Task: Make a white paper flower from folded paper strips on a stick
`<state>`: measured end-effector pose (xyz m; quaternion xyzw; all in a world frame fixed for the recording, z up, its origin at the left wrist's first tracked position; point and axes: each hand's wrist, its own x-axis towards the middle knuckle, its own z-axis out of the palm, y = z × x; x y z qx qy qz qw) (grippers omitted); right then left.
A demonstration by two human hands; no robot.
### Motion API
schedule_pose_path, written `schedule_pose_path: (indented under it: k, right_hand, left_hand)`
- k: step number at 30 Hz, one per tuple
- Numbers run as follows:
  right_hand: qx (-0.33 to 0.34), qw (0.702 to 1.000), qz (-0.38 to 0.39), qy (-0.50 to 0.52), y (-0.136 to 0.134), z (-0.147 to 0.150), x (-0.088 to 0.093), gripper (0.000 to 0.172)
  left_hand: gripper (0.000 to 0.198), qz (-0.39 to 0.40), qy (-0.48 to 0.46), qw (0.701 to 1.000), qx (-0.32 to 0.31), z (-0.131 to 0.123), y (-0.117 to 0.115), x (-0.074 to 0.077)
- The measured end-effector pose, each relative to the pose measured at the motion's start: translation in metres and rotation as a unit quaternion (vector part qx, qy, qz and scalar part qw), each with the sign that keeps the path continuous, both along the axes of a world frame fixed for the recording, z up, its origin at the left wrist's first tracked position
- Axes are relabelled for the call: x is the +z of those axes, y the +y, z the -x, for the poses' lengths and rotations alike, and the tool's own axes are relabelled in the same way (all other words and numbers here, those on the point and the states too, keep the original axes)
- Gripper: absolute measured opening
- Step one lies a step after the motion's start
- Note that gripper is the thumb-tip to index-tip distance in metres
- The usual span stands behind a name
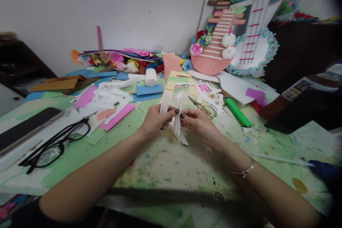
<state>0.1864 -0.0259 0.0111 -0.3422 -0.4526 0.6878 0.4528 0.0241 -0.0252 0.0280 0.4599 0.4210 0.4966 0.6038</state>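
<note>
My left hand [155, 121] and my right hand [198, 123] meet over the middle of the paint-stained green table [171, 164]. Both pinch a bundle of white paper strips [176, 121], whose ends stick up above the fingers and fan down below them. The left hand's fingers are curled around one upright strip [165, 102]. The right hand's thumb and fingers press on the crossing strips. A silver bracelet [244, 171] sits on my right wrist.
Black glasses [57, 144] and a dark phone [25, 126] lie at the left. Scissors [204, 107], a green cutter [237, 113], a white tape roll [151, 77] and many coloured paper scraps [112, 96] lie behind the hands. Paper guitar models [221, 42] lean on the wall.
</note>
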Motion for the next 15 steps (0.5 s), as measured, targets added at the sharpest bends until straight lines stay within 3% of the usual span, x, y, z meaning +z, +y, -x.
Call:
schedule_pose_path:
  k: [6,15]
  right_hand:
    - [-0.059,0.998,-0.012,-0.022,0.0005,0.0016,-0.0018,0.03]
    - [-0.066,0.996,-0.027,-0.055,-0.0029,0.0052,0.0031,0.033]
  left_hand:
    - [0.026,-0.04,0.033,0.998,0.044,0.0008,0.0019,-0.003]
    - [0.02,-0.075,0.077,0.991,0.084,-0.0016,0.0017,-0.0063]
